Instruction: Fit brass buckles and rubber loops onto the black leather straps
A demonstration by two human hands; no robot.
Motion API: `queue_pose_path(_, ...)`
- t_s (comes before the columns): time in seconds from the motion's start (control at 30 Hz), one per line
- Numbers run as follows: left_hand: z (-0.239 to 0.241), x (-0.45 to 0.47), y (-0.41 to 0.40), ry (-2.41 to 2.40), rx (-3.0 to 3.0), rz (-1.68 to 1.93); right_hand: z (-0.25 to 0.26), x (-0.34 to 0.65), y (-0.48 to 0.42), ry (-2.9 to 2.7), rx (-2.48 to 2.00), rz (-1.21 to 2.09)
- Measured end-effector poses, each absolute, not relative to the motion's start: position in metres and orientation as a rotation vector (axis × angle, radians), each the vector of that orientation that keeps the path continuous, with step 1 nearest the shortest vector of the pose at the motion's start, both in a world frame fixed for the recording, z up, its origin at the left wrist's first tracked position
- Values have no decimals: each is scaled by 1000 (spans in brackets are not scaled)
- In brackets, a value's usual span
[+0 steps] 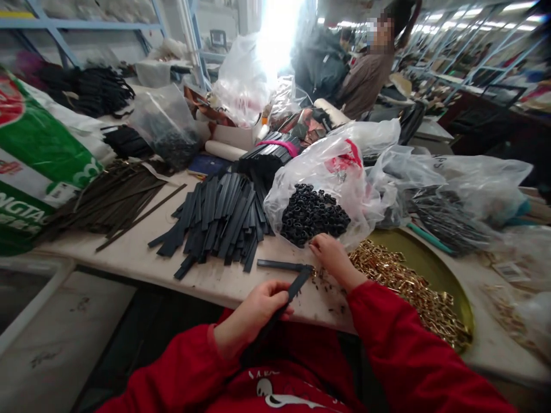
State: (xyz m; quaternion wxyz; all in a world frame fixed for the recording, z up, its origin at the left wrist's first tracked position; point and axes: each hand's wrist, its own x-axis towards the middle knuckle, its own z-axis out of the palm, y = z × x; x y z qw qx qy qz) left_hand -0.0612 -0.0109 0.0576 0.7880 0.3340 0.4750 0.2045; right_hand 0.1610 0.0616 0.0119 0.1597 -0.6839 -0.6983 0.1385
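Note:
My left hand (271,297) is closed around a dark flat strap (300,282), thumb on top, near the table's front edge. The strap's far end meets another dark strip (279,264) lying on the table, with a small dark piece at the corner. My right hand (331,258) reaches to the near edge of a clear plastic bag (275,198) holding many small black rings (316,212). Its fingertips are pinched together beside the rings; what they hold, if anything, is hidden. Left of the bag lies a spread pile of dark strips (219,215).
A round gold tray (424,258) heaped with small gold metal fittings (404,287) is beside my right forearm. Brown strips (116,198) and a green-and-white sack (38,166) lie left. Plastic bags (465,178) crowd the back and right. Another person (365,77) is beyond the table.

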Motion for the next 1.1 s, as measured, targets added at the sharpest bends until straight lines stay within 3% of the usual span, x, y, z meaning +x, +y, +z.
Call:
queue_pose_path(0.07,60,-57,-2,1022,720,448,17,161,48,-1834,-1887,520)
queue_pose_path(0.23,59,-48,-3,1035,729,455,29,150,4,-1152,-1498,1243)
queue_pose_path(0.4,57,-48,-15,998,785,458,34,134,-22,-589,-1279,1498)
queue_pose_path(0.73,52,-51,-39,1155,1523,571,35,110,-56,-529,-1215,1480)
queue_pose_path(1.1,85,-62,-33,1020,1718,233,51,109,-71,-968,-1343,1360)
